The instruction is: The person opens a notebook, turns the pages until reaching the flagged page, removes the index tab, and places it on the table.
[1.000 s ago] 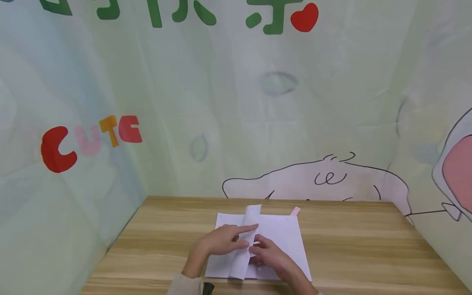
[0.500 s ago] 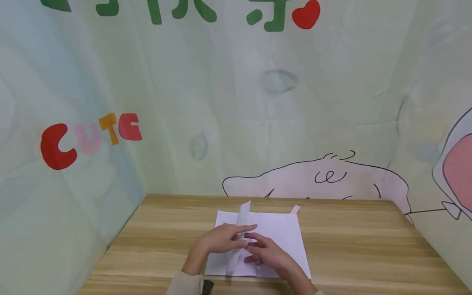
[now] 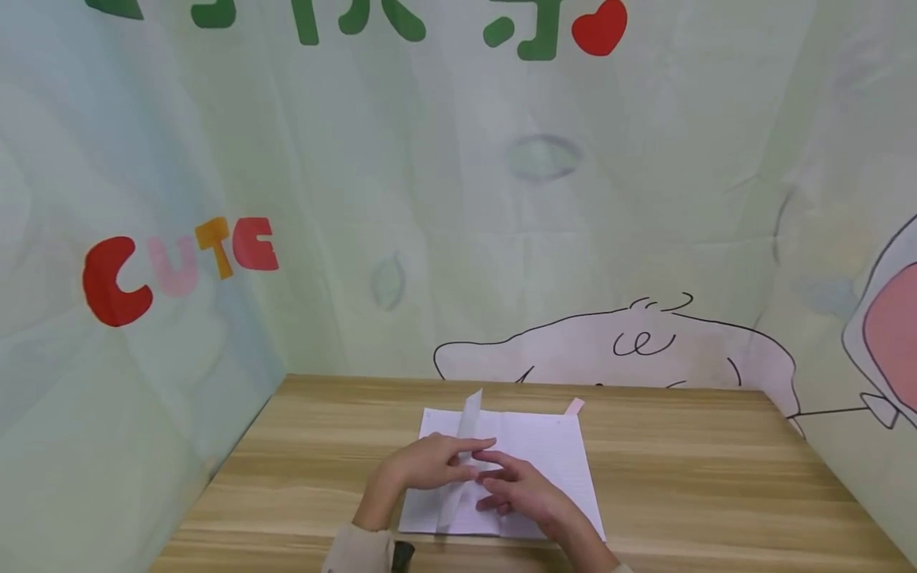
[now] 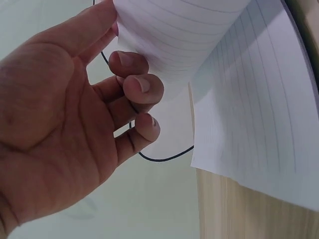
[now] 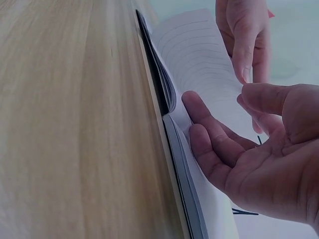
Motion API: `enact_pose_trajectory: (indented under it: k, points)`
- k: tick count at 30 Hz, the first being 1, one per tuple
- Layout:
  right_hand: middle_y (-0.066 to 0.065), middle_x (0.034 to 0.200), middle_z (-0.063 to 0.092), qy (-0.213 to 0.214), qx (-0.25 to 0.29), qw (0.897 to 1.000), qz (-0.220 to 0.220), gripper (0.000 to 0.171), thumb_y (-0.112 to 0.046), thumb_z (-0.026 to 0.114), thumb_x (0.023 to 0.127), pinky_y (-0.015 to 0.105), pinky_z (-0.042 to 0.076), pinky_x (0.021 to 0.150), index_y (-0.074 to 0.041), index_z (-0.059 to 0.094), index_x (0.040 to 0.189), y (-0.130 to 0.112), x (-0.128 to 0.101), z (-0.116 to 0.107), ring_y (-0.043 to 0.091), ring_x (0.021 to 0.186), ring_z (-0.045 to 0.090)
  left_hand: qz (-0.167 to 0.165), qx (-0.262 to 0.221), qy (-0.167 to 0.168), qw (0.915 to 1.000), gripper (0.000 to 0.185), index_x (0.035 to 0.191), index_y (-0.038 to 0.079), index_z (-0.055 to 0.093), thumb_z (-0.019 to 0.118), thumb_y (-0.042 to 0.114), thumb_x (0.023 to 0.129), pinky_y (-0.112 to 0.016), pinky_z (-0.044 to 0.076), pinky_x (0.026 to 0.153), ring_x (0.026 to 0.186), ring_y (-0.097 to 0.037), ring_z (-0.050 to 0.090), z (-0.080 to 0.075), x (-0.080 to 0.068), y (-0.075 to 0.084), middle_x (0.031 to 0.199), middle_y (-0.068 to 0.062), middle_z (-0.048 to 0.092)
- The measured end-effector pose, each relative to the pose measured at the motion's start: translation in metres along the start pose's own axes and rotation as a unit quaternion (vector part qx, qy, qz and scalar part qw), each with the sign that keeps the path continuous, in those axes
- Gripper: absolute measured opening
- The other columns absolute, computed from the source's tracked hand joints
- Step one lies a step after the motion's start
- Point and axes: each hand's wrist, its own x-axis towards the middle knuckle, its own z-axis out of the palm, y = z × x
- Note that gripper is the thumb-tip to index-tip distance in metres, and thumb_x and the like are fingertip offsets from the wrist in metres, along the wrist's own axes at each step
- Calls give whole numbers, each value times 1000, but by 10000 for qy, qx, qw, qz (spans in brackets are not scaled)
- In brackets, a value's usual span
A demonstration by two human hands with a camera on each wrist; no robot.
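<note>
An open lined notebook (image 3: 552, 469) lies on the wooden table, seen in the head view. A single page (image 3: 470, 414) stands raised over its left half, curving upward in the left wrist view. My left hand (image 3: 423, 463) pinches this page's edge between thumb and index finger, its other fingers loosely bent. Close beside it, my right hand (image 3: 530, 495) hovers over the right half, palm facing left, fingers relaxed and slightly bent. In the right wrist view, the right fingers (image 5: 209, 124) are next to the notebook's spine and the lifted page, holding nothing.
A pink tab (image 3: 575, 407) sticks out past the notebook's far right corner. The wooden table (image 3: 702, 477) reaches to a printed cloth backdrop (image 3: 344, 199) at the back and sides. A dark band (image 3: 403, 555) shows by the left sleeve.
The raised page has swung left, from curling over near the middle to standing more upright over the left half. The right fingers have shifted slightly left; the left hand stays nearly in place.
</note>
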Motion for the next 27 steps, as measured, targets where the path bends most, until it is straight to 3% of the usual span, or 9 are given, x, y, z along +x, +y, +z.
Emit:
enact_pose_trajectory:
  k: [6, 15, 21, 27]
  points:
    - [17, 115, 68, -74, -74, 9999, -44, 48, -15, 61, 99, 31, 50, 69, -7, 50, 145, 1, -1, -4, 27, 89, 73, -16, -24, -3, 10000, 48, 144, 17, 56, 65, 27, 98, -22, 31, 55, 54, -3, 33, 0, -1, -3, 60, 10, 35]
    - [17, 109, 71, -104, -382, 9991, -171, 47, -17, 61, 99, 32, 48, 67, -8, 51, 144, -1, -3, -20, 27, 80, 73, -76, -72, -25, 9999, 48, 144, 15, 56, 65, 25, 97, -22, 31, 55, 54, -4, 31, -3, -3, -4, 59, 9, 32]
    - [13, 97, 72, -74, -975, 9946, -341, 47, -16, 60, 100, 29, 48, 62, -10, 51, 146, 0, -5, -34, 20, 65, 66, -118, -74, -103, 9998, 47, 143, 17, 58, 66, 24, 97, -22, 31, 55, 55, -4, 31, -3, -3, -5, 60, 9, 32]
    - [13, 91, 70, -205, -1509, 9868, -555, 51, -13, 57, 101, 27, 46, 61, -14, 46, 151, 1, -8, -52, 17, 61, 55, -146, -11, -142, 9998, 47, 142, 16, 58, 65, 23, 96, -23, 31, 57, 55, -5, 30, -4, -3, -5, 58, 8, 31]
